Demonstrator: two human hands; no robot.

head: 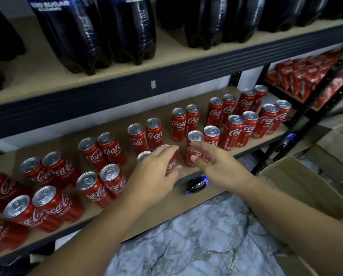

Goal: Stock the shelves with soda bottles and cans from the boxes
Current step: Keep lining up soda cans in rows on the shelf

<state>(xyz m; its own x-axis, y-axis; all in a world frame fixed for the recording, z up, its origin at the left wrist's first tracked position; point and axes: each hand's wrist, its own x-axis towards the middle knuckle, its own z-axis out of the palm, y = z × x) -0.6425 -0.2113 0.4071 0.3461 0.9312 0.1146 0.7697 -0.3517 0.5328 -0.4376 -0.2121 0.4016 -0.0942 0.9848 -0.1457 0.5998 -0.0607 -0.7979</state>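
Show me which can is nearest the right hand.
The front-row can just behind the right hand and its fingertips, the left one of its pair; no other stands that close.

head-worn view (wide-angle), looking forward and down, close to shelf (67,142)

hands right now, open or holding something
Left hand: open, straight fingers resting on a Coca-Cola can.
Right hand: open, holding nothing.
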